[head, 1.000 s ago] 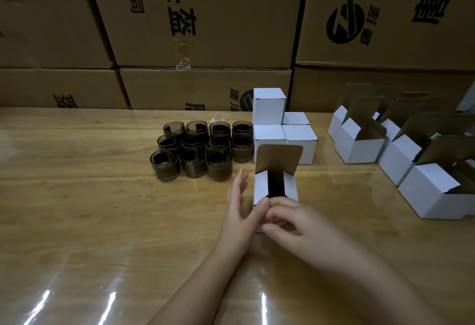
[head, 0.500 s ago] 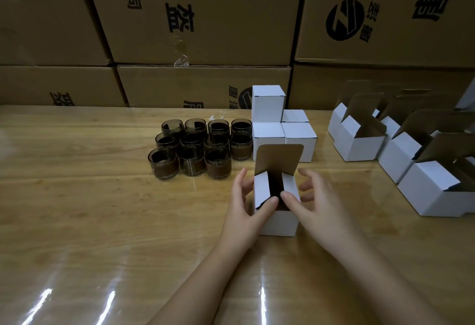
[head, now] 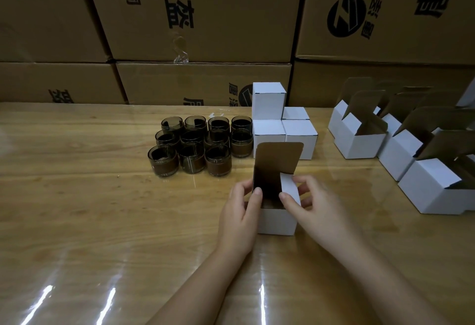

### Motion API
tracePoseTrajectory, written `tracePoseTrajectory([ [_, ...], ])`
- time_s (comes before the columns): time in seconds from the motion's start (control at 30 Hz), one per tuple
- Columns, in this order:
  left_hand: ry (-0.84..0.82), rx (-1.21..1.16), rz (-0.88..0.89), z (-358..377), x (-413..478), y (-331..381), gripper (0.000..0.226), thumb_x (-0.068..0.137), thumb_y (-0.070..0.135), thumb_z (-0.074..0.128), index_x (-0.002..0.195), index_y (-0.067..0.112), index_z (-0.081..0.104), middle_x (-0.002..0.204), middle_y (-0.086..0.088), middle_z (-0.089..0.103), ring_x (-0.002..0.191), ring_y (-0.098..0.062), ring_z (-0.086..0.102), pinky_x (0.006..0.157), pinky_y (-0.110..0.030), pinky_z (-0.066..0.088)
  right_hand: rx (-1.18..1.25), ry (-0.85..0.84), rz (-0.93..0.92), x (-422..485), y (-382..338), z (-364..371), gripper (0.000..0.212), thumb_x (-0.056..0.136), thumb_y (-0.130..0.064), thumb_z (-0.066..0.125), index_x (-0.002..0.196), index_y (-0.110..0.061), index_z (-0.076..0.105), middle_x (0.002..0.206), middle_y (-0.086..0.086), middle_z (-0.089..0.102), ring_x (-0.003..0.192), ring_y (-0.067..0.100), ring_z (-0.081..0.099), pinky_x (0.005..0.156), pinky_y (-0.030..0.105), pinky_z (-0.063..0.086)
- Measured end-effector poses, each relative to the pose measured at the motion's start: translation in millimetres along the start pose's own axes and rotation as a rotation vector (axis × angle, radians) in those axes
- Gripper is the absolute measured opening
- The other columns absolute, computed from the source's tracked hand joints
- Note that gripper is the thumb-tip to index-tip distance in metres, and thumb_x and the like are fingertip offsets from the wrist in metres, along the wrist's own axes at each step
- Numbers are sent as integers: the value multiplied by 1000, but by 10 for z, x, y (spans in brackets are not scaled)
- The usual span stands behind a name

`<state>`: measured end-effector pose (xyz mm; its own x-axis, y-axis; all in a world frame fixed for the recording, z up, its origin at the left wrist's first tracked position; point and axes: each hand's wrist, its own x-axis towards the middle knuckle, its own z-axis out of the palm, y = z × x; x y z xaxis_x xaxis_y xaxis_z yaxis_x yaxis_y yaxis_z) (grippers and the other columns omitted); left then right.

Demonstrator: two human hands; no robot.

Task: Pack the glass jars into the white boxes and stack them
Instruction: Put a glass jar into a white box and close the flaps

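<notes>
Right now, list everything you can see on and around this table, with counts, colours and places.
Dark glass jars: eleven, smoky brown, clustered mid-table, left of the closed boxes.
Closed white cardboard boxes: four visible, stacked behind the held box.
Open white cardboard boxes: several, brown inside, grouped at right.
Held open white cardboard box: one, lid flap up, front centre.
Large brown cardboard cartons: several, black print, stacked behind the table.
Wooden table: one, light brown, glossy.
Left hand: grips the held box's left side.
Right hand: pinches its right side flap.

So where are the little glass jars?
In the head view, the glass jars sit clustered on the table, left of centre, directly left of the closed white boxes, beyond the left hand.
</notes>
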<state>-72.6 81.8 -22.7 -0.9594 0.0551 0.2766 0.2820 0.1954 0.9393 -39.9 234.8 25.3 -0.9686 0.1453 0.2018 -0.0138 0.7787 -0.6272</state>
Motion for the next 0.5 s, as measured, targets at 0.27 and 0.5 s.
tracePoseTrajectory([
  [0.27, 62, 39, 16, -3, -10, 30, 36, 81, 58, 34, 87, 34, 61, 73, 18, 60, 69, -1, 55, 60, -20, 40, -192, 44, -64, -37, -13, 36, 54, 88, -55, 48, 131, -23, 48, 123, -8, 54, 93, 12, 60, 73, 30, 53],
  [0.5, 178, -98, -136, -85, 26, -8, 37, 80, 53, 34, 59, 32, 56, 55, 1, 51, 53, -16, 50, 52, -40, 41, -268, 64, -91, -40, 7, 51, 52, 88, -55, 46, 128, -21, 50, 120, -9, 55, 85, 10, 60, 65, 27, 52],
])
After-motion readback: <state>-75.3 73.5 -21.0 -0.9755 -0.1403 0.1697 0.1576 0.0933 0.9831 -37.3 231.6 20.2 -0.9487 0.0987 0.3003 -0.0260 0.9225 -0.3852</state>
